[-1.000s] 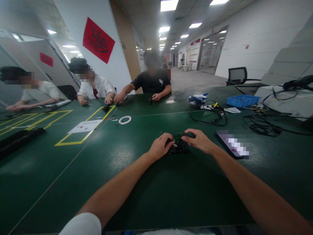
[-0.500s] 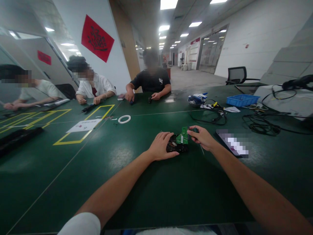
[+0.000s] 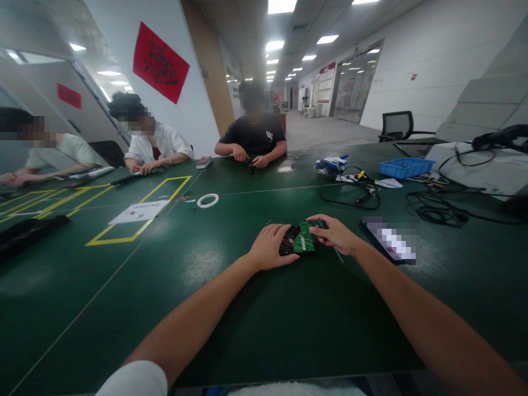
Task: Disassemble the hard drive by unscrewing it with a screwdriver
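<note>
- Head view, centre of frame: a green circuit board lies over the right part of a black housing on the worktop.
- Left hand: grip closed round the housing's left end, thumb on the near side, fingers on the far side; presumably to steady it.
- Right hand: grip closed on a screwdriver, shaft angled down, apparently tucked aside to free the fingertips. These meet the board's upper right edge; whether they pinch it cannot be told.
- Right of centre: a phone near the right hand could limit sideways movement.
- Upper right: blue tray and cables, well apart, no obstruction.
</note>
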The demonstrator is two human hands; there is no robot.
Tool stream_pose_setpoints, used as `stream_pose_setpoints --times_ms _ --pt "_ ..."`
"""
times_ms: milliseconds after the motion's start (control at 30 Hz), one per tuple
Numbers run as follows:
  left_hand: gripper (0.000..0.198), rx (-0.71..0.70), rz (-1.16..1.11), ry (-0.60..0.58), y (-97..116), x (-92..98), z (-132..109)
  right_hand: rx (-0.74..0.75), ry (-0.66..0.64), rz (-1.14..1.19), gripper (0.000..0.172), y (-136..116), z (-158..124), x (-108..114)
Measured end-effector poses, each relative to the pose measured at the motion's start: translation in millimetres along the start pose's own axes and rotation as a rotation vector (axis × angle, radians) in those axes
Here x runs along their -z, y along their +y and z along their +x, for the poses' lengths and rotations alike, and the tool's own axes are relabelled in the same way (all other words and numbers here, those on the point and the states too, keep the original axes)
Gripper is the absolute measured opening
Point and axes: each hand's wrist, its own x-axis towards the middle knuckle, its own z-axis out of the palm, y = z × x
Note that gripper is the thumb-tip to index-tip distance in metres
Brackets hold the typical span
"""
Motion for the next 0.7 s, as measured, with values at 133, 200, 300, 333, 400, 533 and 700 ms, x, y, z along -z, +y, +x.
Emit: stream_pose_setpoints --times_ms 133,200,300,333,400,533,700 --pt "0.087 -0.005 0.0 0.009 1.2 0.3 -0.4 0.015 0.006 -0.004 0.051 2.4 1.6 0.2" --pt "0.086 -0.017 0.019 0.014 4.2 1.2 -0.9 0.015 0.012 -0.003 0.051 3.0 1.9 0.3" --pt "0.084 -0.044 0.058 0.027 14.3 4.4 -3.5 -0.003 0.003 -0.005 0.051 3.1 1.7 -0.5" --pt "0.08 -0.048 0.07 0.041 19.4 5.8 -5.1 -0.005 -0.002 -0.004 0.051 2.9 1.5 -1.1" --pt "0.061 -0.047 0.09 0.091 31.9 8.6 -9.7 0.0 -0.006 0.0 0.051 2.3 1.1 -2.7" --pt "0.032 -0.158 0.064 0.084 63.8 11.0 -22.9 0.0 0.008 -0.011 0.05 1.4 0.9 -6.2" --pt "0.035 -0.346 0.02 -0.106 97.5 5.2 -32.3 0.01 0.018 -0.045 0.05 3.1 1.3 -8.4"
